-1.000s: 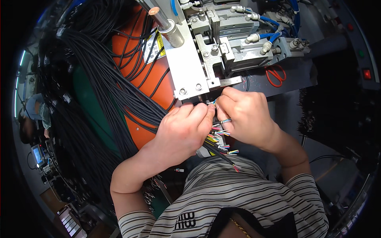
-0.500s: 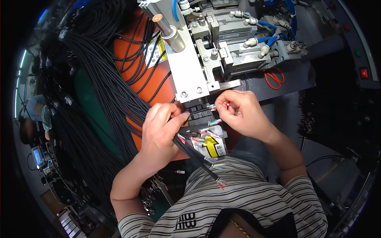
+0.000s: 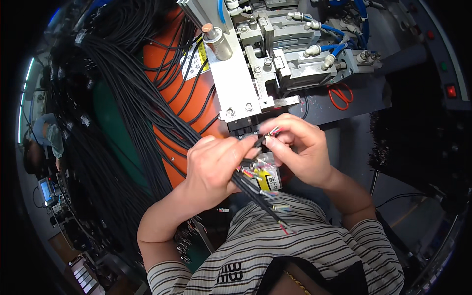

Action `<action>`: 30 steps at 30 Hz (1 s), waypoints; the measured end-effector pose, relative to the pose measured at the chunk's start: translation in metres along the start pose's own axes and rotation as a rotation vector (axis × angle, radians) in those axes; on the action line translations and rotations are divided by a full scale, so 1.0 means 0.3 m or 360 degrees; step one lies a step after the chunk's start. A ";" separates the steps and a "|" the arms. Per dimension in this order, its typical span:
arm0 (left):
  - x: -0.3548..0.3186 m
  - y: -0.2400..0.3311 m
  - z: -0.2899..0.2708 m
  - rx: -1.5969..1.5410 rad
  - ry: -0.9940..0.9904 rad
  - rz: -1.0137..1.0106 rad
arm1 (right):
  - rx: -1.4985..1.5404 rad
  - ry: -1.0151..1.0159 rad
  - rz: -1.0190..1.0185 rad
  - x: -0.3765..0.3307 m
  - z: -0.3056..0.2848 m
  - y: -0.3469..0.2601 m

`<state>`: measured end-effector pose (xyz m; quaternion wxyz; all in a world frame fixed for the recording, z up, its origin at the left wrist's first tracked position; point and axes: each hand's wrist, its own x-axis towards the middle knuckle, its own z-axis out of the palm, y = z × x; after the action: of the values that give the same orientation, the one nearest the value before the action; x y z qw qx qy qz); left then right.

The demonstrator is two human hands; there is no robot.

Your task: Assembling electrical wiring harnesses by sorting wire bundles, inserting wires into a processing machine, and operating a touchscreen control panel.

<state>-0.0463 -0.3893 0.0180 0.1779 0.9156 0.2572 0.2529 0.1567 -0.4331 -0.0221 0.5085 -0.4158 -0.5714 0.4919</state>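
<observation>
My left hand (image 3: 216,162) is closed around several black cables (image 3: 255,195), whose stripped ends with thin coloured wires fan out toward my shirt. Its fingertips also meet one cable end (image 3: 261,140), blurred by motion, in front of the machine. My right hand (image 3: 302,150) pinches that same end between thumb and forefinger, with short coloured wires (image 3: 273,131) poking up past the fingers. Just beyond my fingertips sits the black slotted block (image 3: 240,126) under the silver machine plate (image 3: 233,93); my hands partly hide it.
A silver pneumatic machine (image 3: 300,64) with blue hoses fills the far side. Long black cables (image 3: 128,93) run over the orange surface (image 3: 172,105) at left. A red loop (image 3: 339,96) lies on the machine's base. Another person (image 3: 46,132) is at far left.
My hands have come together. The cable end has moved away from the slotted block toward me, and my left hand has shifted right with its cable bundle.
</observation>
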 end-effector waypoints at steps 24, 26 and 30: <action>0.020 -0.002 0.045 0.0018 -0.0006 -0.0027 | 0.0732 -0.0148 0.0493 0.040 -0.017 -0.027; 0.027 0.016 0.042 -0.0013 0.0023 -0.0049 | 0.0483 -0.0110 0.0418 0.030 -0.050 -0.043; 0.012 -0.007 0.048 -0.0028 0.0058 0.0025 | -0.0829 0.0450 -0.0661 0.006 -0.293 -0.165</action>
<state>-0.0363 -0.3883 0.0067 0.1792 0.9112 0.2510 0.2730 0.2446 -0.4275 0.0268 0.5485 -0.4704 -0.6740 0.1537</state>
